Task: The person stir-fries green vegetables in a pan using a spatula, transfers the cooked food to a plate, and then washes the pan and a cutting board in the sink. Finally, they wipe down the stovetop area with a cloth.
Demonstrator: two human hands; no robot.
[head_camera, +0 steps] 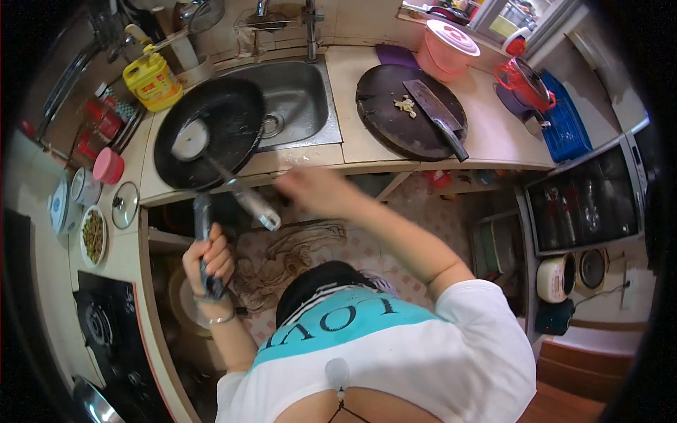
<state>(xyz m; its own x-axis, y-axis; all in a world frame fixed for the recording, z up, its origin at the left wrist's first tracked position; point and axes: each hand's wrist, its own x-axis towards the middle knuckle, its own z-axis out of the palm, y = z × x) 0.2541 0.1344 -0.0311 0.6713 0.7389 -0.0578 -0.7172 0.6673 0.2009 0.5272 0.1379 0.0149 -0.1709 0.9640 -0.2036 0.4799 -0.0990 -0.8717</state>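
My left hand (210,256) is closed around the dark handle of a black wok (232,113), which is held over the counter and the left part of the sink. A metal spatula (248,201) lies in the wok, its broad head on the inner surface and its handle sticking out over the rim towards me. My right hand (312,190) is blurred, just right of the spatula's handle and in front of the counter edge; its fingers are too blurred to read. Right of the sink, a cleaver (433,106) and chopped pale pieces (405,106) rest on a round dark chopping board (381,127).
The steel sink (304,100) has a tap (312,31) behind it. A yellow bottle (152,79), a glass lid (126,205) and a plate of chopped food (93,238) stand left, beyond a black gas hob (106,317) nearer me. A pink lidded bucket (448,50) and blue basket (566,121) are right.
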